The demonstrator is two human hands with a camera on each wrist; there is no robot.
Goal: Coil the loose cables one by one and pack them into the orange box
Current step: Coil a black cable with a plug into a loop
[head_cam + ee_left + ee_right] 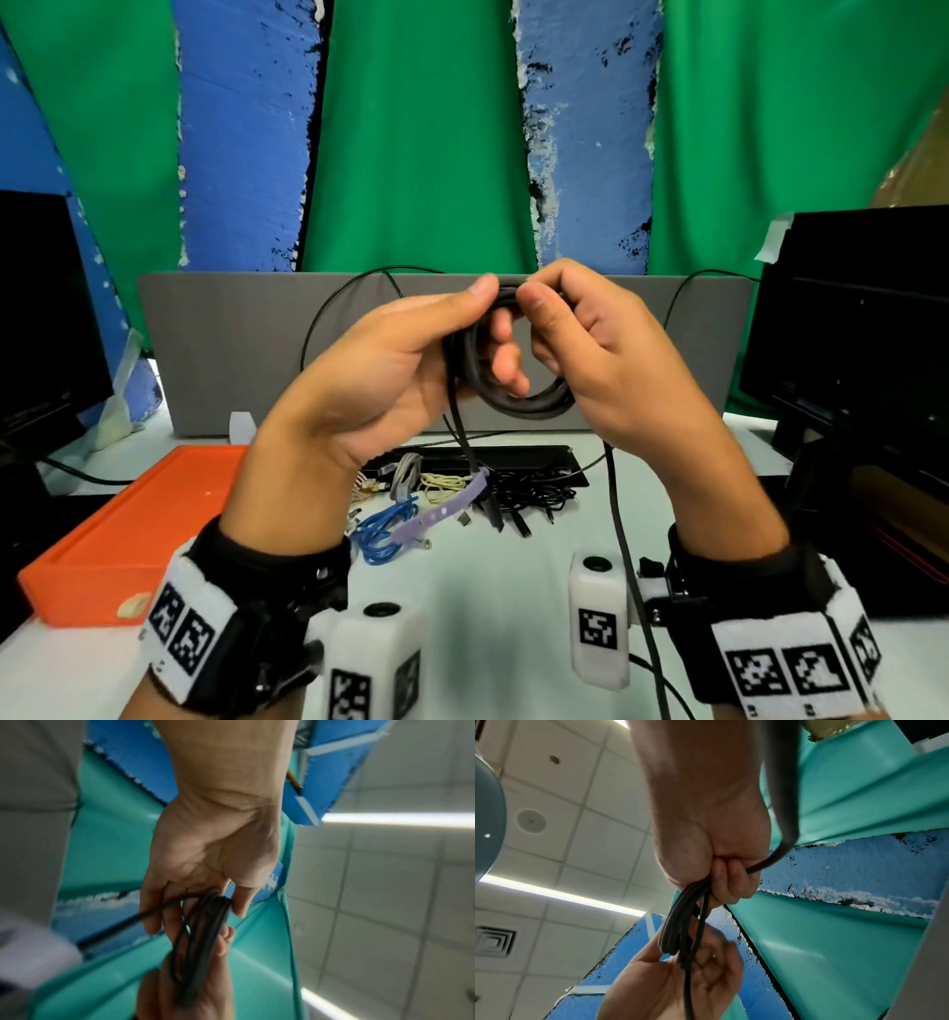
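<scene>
Both hands are raised above the desk around a black cable coil (pixel 518 398) of several loops. My left hand (pixel 411 354) holds the coil's left side, thumb on top and fingers through the ring. My right hand (pixel 590 349) pinches the top of the coil and grips the cable, whose loose tail (pixel 624 534) hangs down past the right wrist. A second black end with a purple strap (pixel 447 509) dangles below the left hand. The coil (pixel 200 939) and left hand (pixel 213 862) show in the left wrist view, the coil (pixel 680 923) and right hand (pixel 718 852) in the right. The orange box (pixel 110 534) lies at the left.
A heap of loose cables lies on the white desk (pixel 488 591) in front of a black slot: blue (pixel 380 529), cream (pixel 441 485), grey (pixel 405 473) and thin black (pixel 534 496) ones. A grey divider panel (pixel 231 349) stands behind. Monitors flank the left (pixel 41 318) and right (pixel 852 329).
</scene>
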